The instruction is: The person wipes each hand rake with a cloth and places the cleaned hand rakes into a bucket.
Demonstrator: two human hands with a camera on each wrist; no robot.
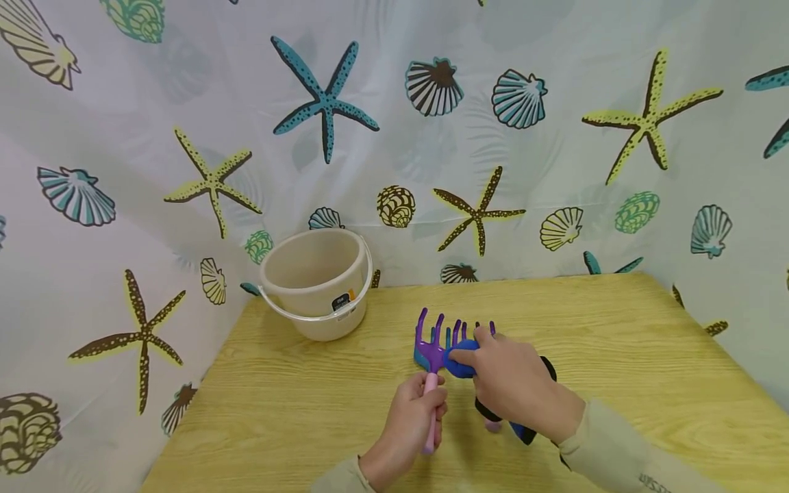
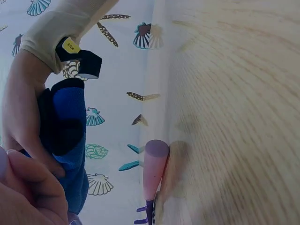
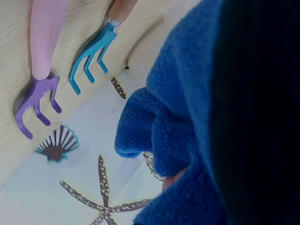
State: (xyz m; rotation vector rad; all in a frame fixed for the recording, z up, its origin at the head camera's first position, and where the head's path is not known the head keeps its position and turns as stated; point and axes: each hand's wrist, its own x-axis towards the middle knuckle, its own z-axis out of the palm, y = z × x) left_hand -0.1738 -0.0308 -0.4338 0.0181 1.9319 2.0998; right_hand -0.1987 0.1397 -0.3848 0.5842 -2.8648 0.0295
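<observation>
My left hand (image 1: 407, 414) grips the pink handle (image 1: 429, 431) of a small hand rake, its purple tines (image 1: 433, 352) raised over the table. In my right hand (image 1: 511, 383) is a blue cloth (image 1: 461, 366) with black parts; it is bunched at the rake head's right side. The cloth (image 3: 173, 108) fills much of the right wrist view. On the table lie a second purple rake (image 3: 40, 103) with a pink handle (image 2: 156, 168) and a teal rake (image 3: 93, 56) with a brown handle. The hands partly cover these in the head view.
A cream bucket (image 1: 327, 329) with a white handle stands at the back left of the wood-grain table (image 1: 277, 418). A white curtain (image 1: 382, 260) printed with shells and starfish borders the table at the back and sides.
</observation>
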